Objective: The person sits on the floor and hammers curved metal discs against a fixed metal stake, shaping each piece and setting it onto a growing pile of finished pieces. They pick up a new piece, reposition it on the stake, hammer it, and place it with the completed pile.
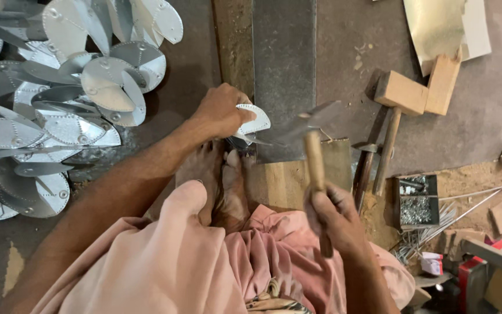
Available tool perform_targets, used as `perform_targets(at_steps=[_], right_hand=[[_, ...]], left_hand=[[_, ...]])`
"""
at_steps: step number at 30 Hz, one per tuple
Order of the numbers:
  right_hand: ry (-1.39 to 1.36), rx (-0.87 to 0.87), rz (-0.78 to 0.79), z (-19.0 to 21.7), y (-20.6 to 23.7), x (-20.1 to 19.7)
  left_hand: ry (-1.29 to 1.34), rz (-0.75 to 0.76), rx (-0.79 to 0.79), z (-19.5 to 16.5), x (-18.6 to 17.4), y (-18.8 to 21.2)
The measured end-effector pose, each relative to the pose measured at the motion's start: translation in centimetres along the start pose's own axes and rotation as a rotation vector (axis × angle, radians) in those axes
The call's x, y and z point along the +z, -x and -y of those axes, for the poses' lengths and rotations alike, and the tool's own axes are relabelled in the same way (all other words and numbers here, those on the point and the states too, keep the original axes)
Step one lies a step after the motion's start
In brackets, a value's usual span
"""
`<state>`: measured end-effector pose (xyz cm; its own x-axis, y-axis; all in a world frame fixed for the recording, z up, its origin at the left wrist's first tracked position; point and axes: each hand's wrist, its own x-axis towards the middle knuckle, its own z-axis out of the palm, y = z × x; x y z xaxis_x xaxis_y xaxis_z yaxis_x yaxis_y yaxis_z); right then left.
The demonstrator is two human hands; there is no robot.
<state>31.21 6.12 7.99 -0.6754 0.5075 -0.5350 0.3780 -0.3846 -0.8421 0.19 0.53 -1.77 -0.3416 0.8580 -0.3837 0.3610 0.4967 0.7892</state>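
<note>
Head view: left hand (221, 110) clamped on metal blade piece (253, 122), right hand (333, 218) fisted around hammer (315, 157).

The hammer head (315, 119) is a grey blur, its shape lost. The left hand (219, 110) covers most of the small metal blade piece (252, 123), and the heap of finished metal blades (59, 99) runs off the top and left edges. The tin's (416, 200) contents are too small to tell.
</note>
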Motion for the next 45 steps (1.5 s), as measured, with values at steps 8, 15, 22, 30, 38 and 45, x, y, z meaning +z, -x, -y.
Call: perform_targets(at_steps=[8,15,22,30,38,45], right_hand=[[0.237,-0.588,-0.417,-2.3,-1.8,1.4],[0.649,-0.056,-0.258,-6.8,-0.6,-0.9],[0.255,-0.179,-0.396,-11.6,0.5,-2.3],[-0.394,-0.062,-0.421,-8.1,0.5,-4.8],[0.275,-0.278,-0.332,-1.1,-5.9,-0.3],[0.827,-0.433,-0.330,2.7,-14.1,4.1]], left_hand=[[0.037,-0.012,-0.081,-0.1,0.0,0.1],[-0.027,-0.187,0.080,-1.4,-0.2,1.0],[0.005,-0.523,0.497,-3.9,2.3,0.8],[-0.109,-0.472,0.378,-0.8,3.0,1.9],[0.939,-0.253,-0.079,0.7,0.7,-0.2],[0.927,-0.291,0.003,-0.3,0.2,-0.3]])
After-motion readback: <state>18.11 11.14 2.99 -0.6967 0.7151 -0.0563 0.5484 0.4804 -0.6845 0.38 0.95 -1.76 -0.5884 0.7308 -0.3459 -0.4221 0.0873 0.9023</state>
